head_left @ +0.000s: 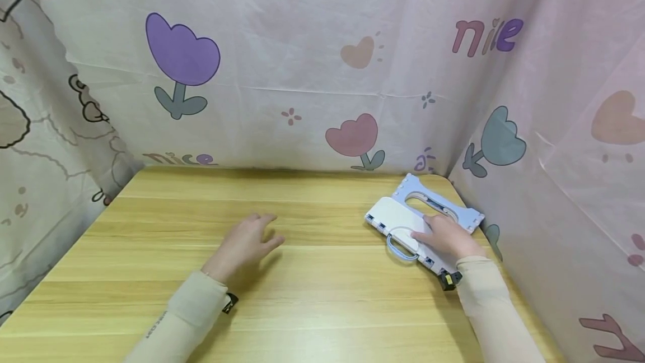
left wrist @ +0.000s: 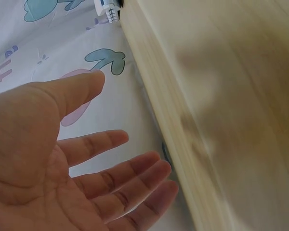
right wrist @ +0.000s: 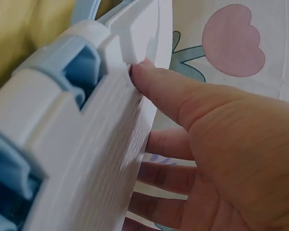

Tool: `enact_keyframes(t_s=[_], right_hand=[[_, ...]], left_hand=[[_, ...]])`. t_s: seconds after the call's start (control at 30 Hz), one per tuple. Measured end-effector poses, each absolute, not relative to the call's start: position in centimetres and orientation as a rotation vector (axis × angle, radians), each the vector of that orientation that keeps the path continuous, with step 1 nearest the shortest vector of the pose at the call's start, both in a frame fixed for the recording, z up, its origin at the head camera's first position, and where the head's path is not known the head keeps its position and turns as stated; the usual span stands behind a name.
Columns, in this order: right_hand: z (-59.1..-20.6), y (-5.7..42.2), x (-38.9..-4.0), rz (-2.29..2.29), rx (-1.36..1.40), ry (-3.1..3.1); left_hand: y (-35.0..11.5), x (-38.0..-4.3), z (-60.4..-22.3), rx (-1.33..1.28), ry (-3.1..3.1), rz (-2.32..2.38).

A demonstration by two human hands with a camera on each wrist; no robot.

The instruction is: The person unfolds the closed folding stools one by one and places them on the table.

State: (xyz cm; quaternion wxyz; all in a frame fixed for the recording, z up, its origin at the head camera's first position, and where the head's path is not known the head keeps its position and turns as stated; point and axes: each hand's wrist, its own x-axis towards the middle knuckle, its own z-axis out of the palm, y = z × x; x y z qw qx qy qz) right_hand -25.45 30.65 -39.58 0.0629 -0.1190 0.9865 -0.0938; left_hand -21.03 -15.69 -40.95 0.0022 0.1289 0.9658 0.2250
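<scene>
A white and light blue plastic folding stool [head_left: 425, 234], partly folded, is at the right side of the wooden table. My right hand [head_left: 448, 236] grips its white panel [right wrist: 101, 144]; in the right wrist view the thumb presses the near face and the other fingers go behind the edge. A blue carry handle [head_left: 400, 249] loops out from the panel's near side. Beyond the hand lies a blue leg section [head_left: 438, 199] with a long oval opening. My left hand [head_left: 245, 243] hovers over the table's middle, fingers spread and holding nothing.
The wooden table [head_left: 312, 284] has its back edge against a patterned curtain [head_left: 282, 71]. More curtain [head_left: 569, 184] hangs close along the right side, near the stool. Small black wrist devices show at the left cuff [head_left: 229, 302] and the right cuff [head_left: 448, 280].
</scene>
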Motion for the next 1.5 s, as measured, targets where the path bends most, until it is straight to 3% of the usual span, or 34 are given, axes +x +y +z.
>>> enact_keyframes(t_s=[1.5], right_hand=[[-40.4, 19.2, -24.6, -0.224, -0.434, 3.027]], left_hand=[[-15.0, -20.5, -42.4, 0.443, 2.97, 0.736]])
